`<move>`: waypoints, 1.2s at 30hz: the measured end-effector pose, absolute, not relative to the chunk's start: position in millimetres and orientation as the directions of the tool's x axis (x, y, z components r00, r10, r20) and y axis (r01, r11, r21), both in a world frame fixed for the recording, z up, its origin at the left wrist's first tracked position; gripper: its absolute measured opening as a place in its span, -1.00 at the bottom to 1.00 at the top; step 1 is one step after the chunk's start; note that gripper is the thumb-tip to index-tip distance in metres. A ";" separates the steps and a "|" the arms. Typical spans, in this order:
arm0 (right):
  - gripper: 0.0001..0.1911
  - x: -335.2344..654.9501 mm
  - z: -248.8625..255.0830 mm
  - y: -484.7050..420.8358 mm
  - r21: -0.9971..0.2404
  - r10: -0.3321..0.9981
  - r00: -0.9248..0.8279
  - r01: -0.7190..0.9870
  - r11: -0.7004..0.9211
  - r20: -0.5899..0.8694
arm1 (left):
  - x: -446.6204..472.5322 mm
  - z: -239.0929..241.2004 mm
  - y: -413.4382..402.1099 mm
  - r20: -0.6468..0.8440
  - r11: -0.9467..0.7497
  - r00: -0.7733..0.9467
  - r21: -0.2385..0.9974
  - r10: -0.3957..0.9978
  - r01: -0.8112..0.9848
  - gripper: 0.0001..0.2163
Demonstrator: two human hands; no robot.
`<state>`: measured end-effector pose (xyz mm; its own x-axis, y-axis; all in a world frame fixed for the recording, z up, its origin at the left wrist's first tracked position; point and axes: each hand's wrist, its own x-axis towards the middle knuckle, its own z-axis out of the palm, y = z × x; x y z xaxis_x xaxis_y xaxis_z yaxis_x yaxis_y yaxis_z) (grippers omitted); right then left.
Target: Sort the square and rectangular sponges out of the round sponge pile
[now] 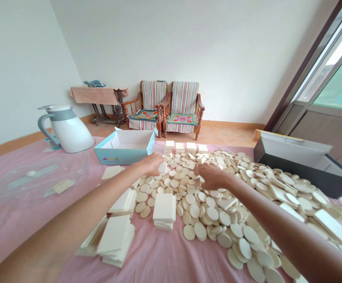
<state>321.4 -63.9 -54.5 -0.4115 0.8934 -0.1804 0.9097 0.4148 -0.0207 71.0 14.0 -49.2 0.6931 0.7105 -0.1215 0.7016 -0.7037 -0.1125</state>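
Note:
My left hand (151, 163) reaches to the near right corner of the light blue box, its fingers closed at a pale square tile (162, 168). Over the heap of pale round discs (191, 198), my right hand (211, 175) has its fingers bent down among the pieces. What lies under those fingertips is hidden. Between my forearms stands a stack of square tiles (163, 206). More tile stacks (114, 237) sit beside my left forearm. Several short stacks of squares (191, 147) line the far edge of the heap.
An open light blue box (125, 153) stands behind my left hand, with a white jug (70, 131) farther left. A clear plastic tray (35, 177) lies on the pink cloth (159, 257). At right is an open black box (303, 165). Two chairs (184, 102) stand beyond.

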 end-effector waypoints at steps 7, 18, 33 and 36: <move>-0.63 354.6 -56.8 -81.3 -0.148 0.929 -0.341 0.936 0.320 -0.142 | 88.3 -55.6 21.7 -0.229 -0.759 0.725 -0.134 0.650 0.637 -0.64; -0.70 390.5 -41.1 -67.0 -0.111 0.985 -0.089 0.988 0.106 0.149 | 97.5 -57.0 34.7 -0.274 -0.769 0.721 -0.156 0.637 0.620 -0.53; -0.44 409.6 -60.5 -67.2 -0.130 0.947 -0.322 0.938 0.321 0.011 | 91.7 -48.8 45.9 -0.015 -0.793 0.799 0.113 0.601 0.599 -0.63; -0.28 407.6 -59.8 -70.2 -0.180 0.897 -0.421 0.900 0.396 -0.134 | 95.7 -45.4 43.8 -0.012 -0.772 0.792 0.211 0.611 0.599 -0.70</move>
